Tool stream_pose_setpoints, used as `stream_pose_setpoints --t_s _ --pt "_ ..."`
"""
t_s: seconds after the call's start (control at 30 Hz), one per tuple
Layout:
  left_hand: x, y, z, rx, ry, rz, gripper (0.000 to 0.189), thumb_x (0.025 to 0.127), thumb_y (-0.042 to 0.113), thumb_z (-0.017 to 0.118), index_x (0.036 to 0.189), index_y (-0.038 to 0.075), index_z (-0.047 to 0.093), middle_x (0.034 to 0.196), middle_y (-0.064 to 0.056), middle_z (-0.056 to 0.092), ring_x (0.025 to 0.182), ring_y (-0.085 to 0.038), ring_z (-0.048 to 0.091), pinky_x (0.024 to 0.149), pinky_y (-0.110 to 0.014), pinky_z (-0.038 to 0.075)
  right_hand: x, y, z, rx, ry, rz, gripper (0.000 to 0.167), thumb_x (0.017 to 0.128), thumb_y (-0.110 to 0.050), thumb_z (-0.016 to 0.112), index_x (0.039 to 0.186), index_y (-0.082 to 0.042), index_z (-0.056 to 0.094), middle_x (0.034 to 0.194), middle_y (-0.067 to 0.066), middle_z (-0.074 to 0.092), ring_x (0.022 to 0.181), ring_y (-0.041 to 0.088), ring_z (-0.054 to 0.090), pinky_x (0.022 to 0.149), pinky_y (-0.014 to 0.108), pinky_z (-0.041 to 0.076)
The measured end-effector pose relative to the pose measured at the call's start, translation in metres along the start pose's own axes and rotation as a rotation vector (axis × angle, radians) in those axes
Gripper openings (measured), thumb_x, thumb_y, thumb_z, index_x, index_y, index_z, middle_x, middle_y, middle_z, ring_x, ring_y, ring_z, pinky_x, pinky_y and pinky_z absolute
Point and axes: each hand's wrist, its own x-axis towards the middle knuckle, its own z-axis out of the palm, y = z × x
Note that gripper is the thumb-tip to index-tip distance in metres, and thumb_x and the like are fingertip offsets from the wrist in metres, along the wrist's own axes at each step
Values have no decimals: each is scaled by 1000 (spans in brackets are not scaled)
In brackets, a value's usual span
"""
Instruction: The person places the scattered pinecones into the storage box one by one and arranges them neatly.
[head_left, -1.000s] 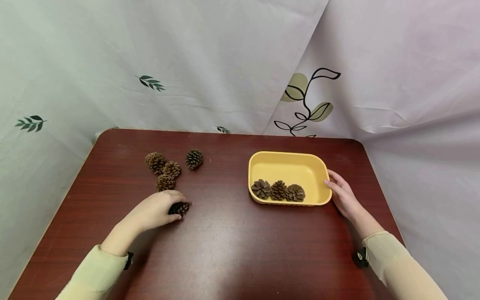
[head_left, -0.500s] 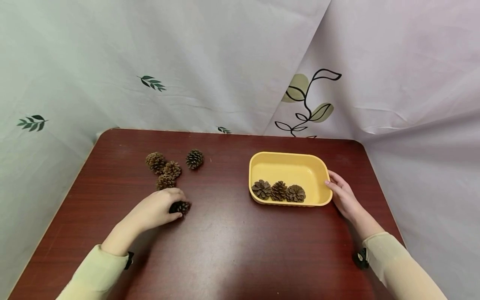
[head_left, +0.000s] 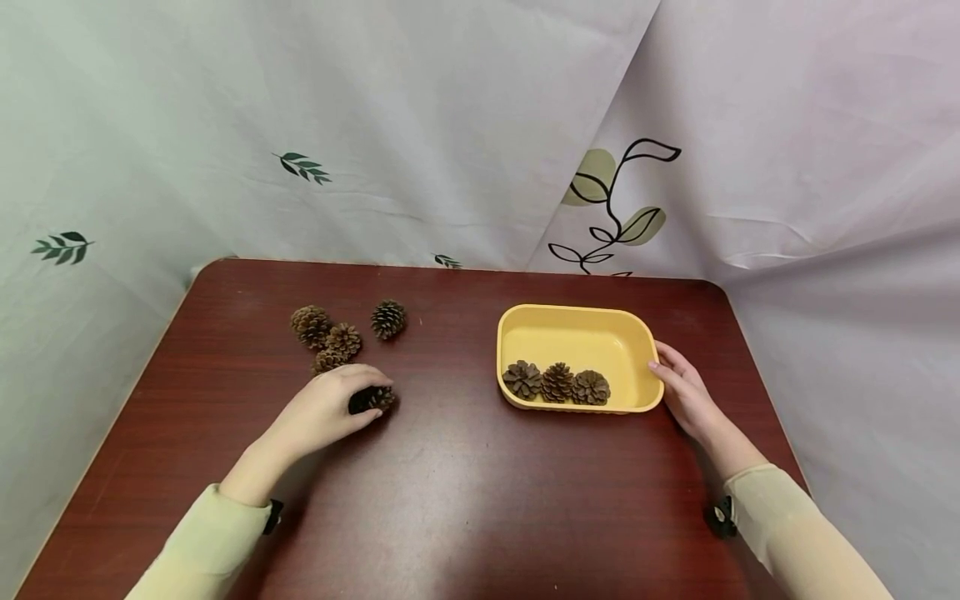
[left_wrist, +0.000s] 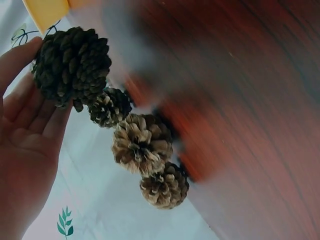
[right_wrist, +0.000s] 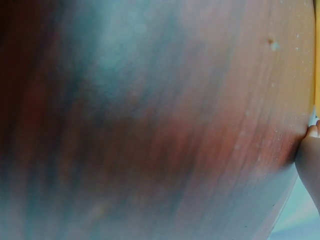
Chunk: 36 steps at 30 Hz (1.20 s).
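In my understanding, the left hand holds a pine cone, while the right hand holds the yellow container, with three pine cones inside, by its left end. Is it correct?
The end is wrong: in the head view, the right hand holds the yellow container by its right end. The rest is correct.

Left of the yellow container (head_left: 570,333) and nearer the viewer, the left sleeve (head_left: 213,533) is pale yellowish cream, with a small black piece (head_left: 273,517) at its cuff. Right of the container, the right sleeve (head_left: 798,525) is cream, its dark piece (head_left: 721,518) bearing a light spot.
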Motion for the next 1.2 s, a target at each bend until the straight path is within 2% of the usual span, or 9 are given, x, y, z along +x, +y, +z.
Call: stream_pose_setpoints --t_s 0.2,0.4,0.77,1.2 --pt "11 4 9 -60 94 35 38 84 4 87 120 3 76 118 -9 77 113 -28 73 96 -47 62 0 0 1 5 1 4 38 112 0 40 137 -20 59 128 -11 69 113 1 67 93 15 57" --pt "26 11 18 -125 147 54 40 83 6 89 121 5 76 121 -10 76 115 -29 72 99 -48 61 2 -1 2 -4 1 10 39 112 0 40 135 -24 60 127 -13 69 112 -1 67 93 15 58" --pt "59 33 29 -232 144 108 38 88 10 87 124 8 76 125 -7 76 120 -25 71 106 -45 59 3 -2 2 -1 -4 10 38 112 0 40 136 -22 59 128 -12 69 113 1 67 92 15 58" --pt "104 67 38 -405 184 180 39 87 10 88 124 6 77 125 -8 77 122 -25 71 111 -40 57 1 -1 1 0 -2 17 37 112 -1 40 138 -20 57 130 -11 68 114 1 67 93 16 58"
